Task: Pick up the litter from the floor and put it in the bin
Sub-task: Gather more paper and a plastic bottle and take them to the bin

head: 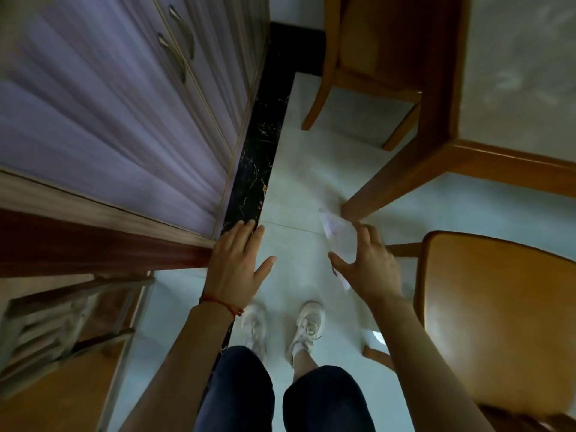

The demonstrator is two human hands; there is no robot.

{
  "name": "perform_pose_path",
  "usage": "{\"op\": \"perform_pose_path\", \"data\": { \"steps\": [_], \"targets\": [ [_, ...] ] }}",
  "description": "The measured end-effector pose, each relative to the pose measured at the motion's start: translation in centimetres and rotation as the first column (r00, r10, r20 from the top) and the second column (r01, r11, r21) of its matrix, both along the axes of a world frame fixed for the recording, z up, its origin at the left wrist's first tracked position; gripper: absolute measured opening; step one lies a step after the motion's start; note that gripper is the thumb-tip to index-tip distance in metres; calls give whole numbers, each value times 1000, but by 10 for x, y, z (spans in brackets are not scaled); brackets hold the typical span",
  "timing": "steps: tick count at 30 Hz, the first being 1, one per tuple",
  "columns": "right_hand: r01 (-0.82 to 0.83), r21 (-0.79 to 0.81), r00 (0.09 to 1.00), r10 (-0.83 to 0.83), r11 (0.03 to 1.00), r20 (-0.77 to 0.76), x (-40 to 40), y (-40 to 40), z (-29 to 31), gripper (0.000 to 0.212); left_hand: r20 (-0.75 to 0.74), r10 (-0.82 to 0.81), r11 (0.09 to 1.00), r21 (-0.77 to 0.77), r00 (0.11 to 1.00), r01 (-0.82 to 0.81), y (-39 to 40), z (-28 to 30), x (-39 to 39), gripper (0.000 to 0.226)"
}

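A clear plastic wrapper with pink print (pixel 338 236) is the litter in view, close to a wooden table leg. My right hand (pixel 367 266) is at it with fingers spread; the thumb and fingers lie around its near end, and I cannot tell if they grip it. My left hand (pixel 238 263) hangs above the white floor tiles with straight, spread fingers and holds nothing. It wears a red string at the wrist. No bin is in view. The picture is blurred by motion.
A purple cabinet (pixel 124 113) with a dark marble plinth (pixel 258 151) fills the left. A wooden table leg (pixel 389 185) and a chair (pixel 498 322) stand to the right, another chair (pixel 367 73) further ahead. A wooden rack (pixel 62 332) is at lower left. My white shoes (pixel 307 327) stand on the tiles.
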State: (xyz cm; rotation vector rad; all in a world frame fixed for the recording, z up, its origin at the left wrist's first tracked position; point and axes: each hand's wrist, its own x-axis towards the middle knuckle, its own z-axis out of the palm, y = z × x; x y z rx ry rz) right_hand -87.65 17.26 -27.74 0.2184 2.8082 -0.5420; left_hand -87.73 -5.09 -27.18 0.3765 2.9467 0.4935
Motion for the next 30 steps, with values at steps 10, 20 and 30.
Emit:
{"op": "perform_pose_path", "data": {
  "steps": [10, 20, 30],
  "targets": [
    [159, 16, 987, -159, 987, -32, 139, -26, 56, 69, -64, -219, 975, -45, 974, 216, -33, 46, 94, 55],
    [433, 12, 901, -433, 901, -14, 299, -35, 101, 69, 8, -490, 869, -79, 872, 489, -21, 92, 194, 57],
    [672, 31, 741, -671, 740, -22, 463, 23, 118, 65, 28, -741, 666, -102, 671, 739, 85, 121, 287, 52]
  ]
}}
